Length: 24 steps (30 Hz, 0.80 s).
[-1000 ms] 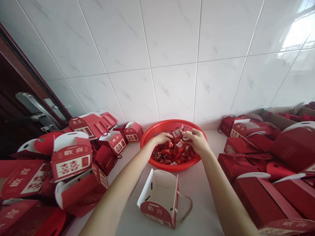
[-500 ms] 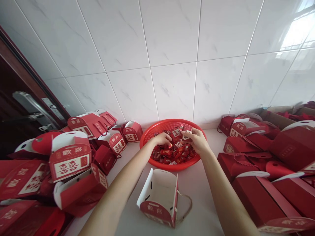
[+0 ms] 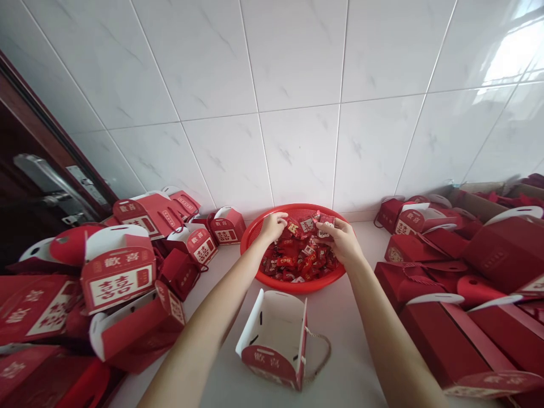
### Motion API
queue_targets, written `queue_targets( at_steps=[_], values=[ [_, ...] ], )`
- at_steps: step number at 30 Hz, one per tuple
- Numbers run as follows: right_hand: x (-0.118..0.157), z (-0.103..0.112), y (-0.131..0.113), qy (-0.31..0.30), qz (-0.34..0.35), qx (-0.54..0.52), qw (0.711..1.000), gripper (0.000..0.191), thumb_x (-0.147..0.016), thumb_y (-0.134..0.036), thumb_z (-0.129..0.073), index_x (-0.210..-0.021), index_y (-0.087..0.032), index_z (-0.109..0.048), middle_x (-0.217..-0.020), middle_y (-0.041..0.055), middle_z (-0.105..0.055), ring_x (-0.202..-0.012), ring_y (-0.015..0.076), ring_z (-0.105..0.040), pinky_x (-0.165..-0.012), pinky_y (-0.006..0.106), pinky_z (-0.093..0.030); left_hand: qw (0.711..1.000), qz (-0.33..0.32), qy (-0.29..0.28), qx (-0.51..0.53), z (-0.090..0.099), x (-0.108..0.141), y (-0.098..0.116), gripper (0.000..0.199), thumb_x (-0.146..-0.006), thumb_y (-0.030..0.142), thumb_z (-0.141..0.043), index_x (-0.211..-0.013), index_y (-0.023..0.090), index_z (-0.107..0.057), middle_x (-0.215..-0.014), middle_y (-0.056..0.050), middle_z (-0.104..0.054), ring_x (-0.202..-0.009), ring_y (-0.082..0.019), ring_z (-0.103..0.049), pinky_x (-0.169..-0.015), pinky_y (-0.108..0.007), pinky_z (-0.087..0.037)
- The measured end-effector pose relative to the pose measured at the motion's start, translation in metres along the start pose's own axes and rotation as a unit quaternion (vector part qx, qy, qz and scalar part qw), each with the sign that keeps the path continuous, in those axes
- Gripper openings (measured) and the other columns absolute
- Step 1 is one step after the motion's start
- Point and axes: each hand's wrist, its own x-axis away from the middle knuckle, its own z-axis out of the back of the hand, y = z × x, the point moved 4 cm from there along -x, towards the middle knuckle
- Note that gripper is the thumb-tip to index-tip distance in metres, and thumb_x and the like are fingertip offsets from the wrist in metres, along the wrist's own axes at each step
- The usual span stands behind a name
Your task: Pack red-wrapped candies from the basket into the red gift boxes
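In the head view, a red perforated plastic basket point(image 3: 301, 288) holds many red-wrapped candies point(image 3: 304, 262). Over its left side, my left hand point(image 3: 274, 226) is closed, its fingertips pinching a small red candy with gold print point(image 3: 293, 228). My right hand point(image 3: 342, 240), at the basket's right side, grips a red-and-white wrapped candy point(image 3: 325, 226) between thumb and fingers. Between my forearms stands an open red gift box point(image 3: 274, 360) with a white inside and a rope handle point(image 3: 327, 354) lying to its right. The inside that shows has no candy in it.
Red gift boxes point(image 3: 119, 277) are piled on the left of the white tabletop point(image 3: 221, 374), and more red boxes point(image 3: 450, 334) crowd the right. A cardboard carton point(image 3: 471, 199) stands at the back right. Behind is a tiled wall point(image 3: 297, 153); a door handle point(image 3: 55, 181) shows at left.
My left hand has risen from among the candies toward the basket's back left, with a candy at its fingertips. My right hand has stayed almost still, holding its candy.
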Motion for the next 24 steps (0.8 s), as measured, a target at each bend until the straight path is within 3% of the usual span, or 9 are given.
queue_targets(
  at_steps=[8, 12, 24],
  values=[
    [0.001, 0.000, -0.001, -0.004, -0.002, -0.005, 1.000, 0.036, -0.047, -0.033, -0.090, -0.069, -0.018, -0.067, -0.073, 0.0009, -0.067, -0.071, 0.0165, -0.063, -0.062, 0.031, -0.061, 0.999, -0.001, -0.026, -0.033, -0.003, 0.005, 0.005, 0.012, -0.076, 0.010, -0.065, -0.076, 0.020, -0.071, -0.085, -0.002, -0.076, -0.081, -0.017, -0.069, -0.076, -0.026, -0.054],
    [0.001, -0.001, 0.000, -0.020, -0.007, -0.005, 1.000, 0.034, -0.048, -0.034, -0.090, -0.067, -0.017, -0.067, -0.072, 0.0004, -0.066, -0.070, 0.0154, -0.062, -0.060, 0.028, -0.060, 0.998, -0.003, -0.031, -0.049, -0.001, 0.008, 0.008, 0.013, -0.078, 0.012, -0.063, -0.070, 0.021, -0.068, -0.080, 0.000, -0.074, -0.080, -0.017, -0.068, -0.074, -0.025, -0.052],
    [0.001, 0.000, 0.000, -0.007, -0.004, -0.007, 1.000, 0.034, -0.049, -0.031, -0.089, -0.070, -0.017, -0.067, -0.071, -0.0006, -0.065, -0.066, 0.0141, -0.061, -0.058, 0.028, -0.060, 0.999, -0.032, -0.008, -0.028, 0.003, 0.010, 0.016, 0.015, -0.086, 0.018, -0.051, -0.089, 0.020, -0.065, -0.085, -0.001, -0.071, -0.074, -0.015, -0.064, -0.070, -0.025, -0.049]
  ],
)
